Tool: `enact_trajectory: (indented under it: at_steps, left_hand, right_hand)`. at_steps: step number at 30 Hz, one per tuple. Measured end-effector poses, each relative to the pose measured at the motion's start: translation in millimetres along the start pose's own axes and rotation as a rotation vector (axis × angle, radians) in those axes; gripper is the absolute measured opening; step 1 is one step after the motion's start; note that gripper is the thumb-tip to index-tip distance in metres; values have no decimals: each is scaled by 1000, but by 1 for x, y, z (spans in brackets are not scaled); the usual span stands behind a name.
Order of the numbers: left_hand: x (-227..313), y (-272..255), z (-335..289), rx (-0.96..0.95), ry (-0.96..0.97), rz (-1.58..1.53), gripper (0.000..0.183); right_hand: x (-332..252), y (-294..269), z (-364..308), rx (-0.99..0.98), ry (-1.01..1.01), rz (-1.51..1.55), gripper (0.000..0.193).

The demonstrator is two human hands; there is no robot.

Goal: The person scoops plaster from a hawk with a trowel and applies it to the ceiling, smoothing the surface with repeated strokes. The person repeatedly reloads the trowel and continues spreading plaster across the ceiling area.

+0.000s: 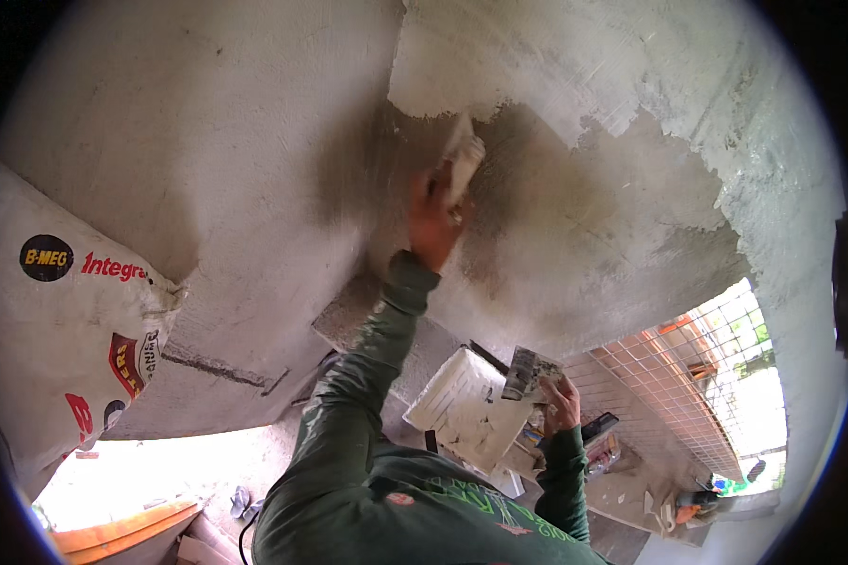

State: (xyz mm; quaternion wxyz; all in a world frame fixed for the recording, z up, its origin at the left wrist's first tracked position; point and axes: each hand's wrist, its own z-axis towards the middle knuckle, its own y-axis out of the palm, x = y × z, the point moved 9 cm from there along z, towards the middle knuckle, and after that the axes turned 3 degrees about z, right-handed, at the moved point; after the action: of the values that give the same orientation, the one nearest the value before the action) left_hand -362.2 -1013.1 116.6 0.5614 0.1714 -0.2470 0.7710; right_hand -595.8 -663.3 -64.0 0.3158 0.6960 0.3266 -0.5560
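Note:
My left hand (433,224), arm stretched upward, is closed around a plaster-smeared trowel (464,160). The tool is blurred, and its blade lies against or close to the wall (575,217), near the lower edge of a pale plaster coat (528,66). Lower down on the right, my right hand (562,405) grips a flat, rectangular scraper (530,373) with grey smears on its blade. This scraper is over the corner of a white, plaster-stained tray (452,395); whether they touch I cannot tell.
A white printed sack (85,320) hangs or leans at the left. Wire mesh (674,377) covers an opening at the right. An orange-rimmed container (127,532) stands at lower left. Another person's hand (690,513) shows at lower right, near assorted small items.

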Motion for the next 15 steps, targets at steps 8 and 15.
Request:
enact_trajectory:
  at_steps: [8,15]
  left_hand:
    - [-2,-41,110,442,231,216,44]
    - [7,-34,-24,20,-81,35,22]
  right_hand:
    - [24,-4,-27,-43,-19,-48,35]
    - [64,-34,-13,86,-180,-349,33]
